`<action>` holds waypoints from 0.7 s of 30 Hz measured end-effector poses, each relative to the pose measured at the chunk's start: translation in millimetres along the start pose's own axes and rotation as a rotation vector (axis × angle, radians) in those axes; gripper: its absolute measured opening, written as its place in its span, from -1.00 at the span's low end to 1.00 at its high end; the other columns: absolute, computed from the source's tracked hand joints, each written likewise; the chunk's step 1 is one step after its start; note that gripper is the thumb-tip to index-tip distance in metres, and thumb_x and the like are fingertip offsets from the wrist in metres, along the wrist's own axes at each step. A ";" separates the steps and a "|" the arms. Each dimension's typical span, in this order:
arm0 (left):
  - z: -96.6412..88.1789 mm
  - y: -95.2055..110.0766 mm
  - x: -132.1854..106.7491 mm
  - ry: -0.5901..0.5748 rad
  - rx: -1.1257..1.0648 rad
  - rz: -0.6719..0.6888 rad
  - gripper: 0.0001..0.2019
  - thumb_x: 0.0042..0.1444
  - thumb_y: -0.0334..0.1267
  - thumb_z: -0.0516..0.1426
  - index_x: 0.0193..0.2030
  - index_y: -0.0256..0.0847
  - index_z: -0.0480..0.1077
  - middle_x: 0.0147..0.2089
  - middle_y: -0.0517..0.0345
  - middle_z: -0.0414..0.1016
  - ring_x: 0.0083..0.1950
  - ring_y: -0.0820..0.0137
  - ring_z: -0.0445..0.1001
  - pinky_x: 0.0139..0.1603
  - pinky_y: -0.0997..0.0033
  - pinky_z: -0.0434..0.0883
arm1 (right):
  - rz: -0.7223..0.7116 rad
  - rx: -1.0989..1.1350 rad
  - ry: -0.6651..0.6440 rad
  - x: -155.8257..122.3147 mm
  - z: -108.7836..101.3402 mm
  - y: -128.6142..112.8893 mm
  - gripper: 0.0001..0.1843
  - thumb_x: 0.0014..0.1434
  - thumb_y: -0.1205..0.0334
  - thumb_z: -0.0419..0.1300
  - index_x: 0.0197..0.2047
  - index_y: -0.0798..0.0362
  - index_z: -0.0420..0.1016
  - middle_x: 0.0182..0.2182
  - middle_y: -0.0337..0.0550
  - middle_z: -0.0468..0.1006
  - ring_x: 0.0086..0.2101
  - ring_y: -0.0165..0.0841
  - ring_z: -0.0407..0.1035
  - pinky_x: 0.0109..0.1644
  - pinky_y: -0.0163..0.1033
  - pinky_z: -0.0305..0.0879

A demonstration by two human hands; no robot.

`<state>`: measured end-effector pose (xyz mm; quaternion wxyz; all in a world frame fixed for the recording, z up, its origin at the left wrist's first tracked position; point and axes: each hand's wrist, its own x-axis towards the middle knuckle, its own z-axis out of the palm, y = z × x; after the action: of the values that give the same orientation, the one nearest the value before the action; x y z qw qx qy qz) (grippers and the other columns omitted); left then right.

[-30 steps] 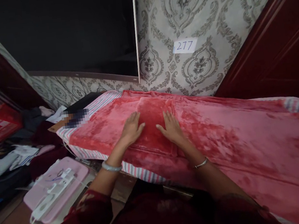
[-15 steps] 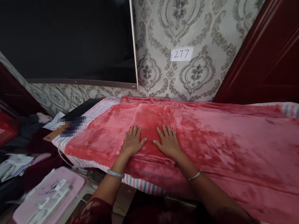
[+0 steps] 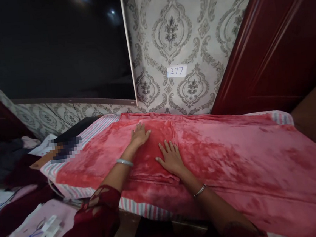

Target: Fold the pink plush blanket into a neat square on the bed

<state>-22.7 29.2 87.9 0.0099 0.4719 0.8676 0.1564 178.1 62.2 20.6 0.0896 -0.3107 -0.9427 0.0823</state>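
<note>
Fingers (image 3: 167, 147) of both hands spread, unclenched, laid flat on folded red cloth (image 3: 150, 153): left hand (image 3: 139, 136) by its far left corner, right hand (image 3: 173, 162) on its right side, farther back from wall (image 3: 150, 51). Cloth lies on pink-red blanket (image 3: 221, 145). Half a second ago hands about level; now left is farther forward, right roughly same spot on cloth. Wall slip (image 3: 177, 71) reads "277". TV (image 3: 53, 46) marks too small to read.

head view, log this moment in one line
left hand: open on folded red plush cloth | right hand: open on it, nearer wearer | beneath: red plush blanket
</note>
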 end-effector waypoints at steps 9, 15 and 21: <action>45.7 -13.3 19.7 -0.015 0.096 -0.101 -0.33 0.42 -0.01 -0.12 0.55 -0.32 0.02 0.60 -0.27 -0.09 0.58 -0.05 -0.03 0.47 -0.19 0.12 | 0.020 0.073 -0.056 14.9 -19.0 3.5 -0.24 0.40 -0.11 0.05 0.53 0.05 0.11 0.49 0.10 0.09 0.44 -0.01 0.00 0.48 0.10 -0.13; 51.3 -18.7 22.7 0.030 0.123 -0.075 -0.36 0.41 0.03 -0.10 0.57 -0.06 0.01 0.62 -0.08 -0.11 0.56 -0.05 0.03 0.43 -0.18 0.19 | 0.083 0.068 0.114 100.4 -52.3 15.5 -0.33 0.45 0.08 -0.07 0.53 0.15 0.07 0.48 0.05 0.11 0.46 -0.13 -0.09 0.50 0.09 -0.19; 52.1 -20.7 23.5 -0.003 0.118 -0.054 -0.36 0.40 0.04 -0.10 0.57 -0.01 0.04 0.62 0.08 -0.06 0.55 -0.13 0.02 0.43 -0.26 0.17 | 0.215 0.019 0.021 147.2 -27.1 45.6 -0.25 0.46 -0.08 -0.13 0.57 0.11 -0.04 0.53 0.00 -0.05 0.50 -0.13 -0.28 0.51 0.22 -0.29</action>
<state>-44.0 51.7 35.6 -0.0126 0.4484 0.8876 0.1041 93.6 189.4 54.6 0.0932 -0.4100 -0.9021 0.0968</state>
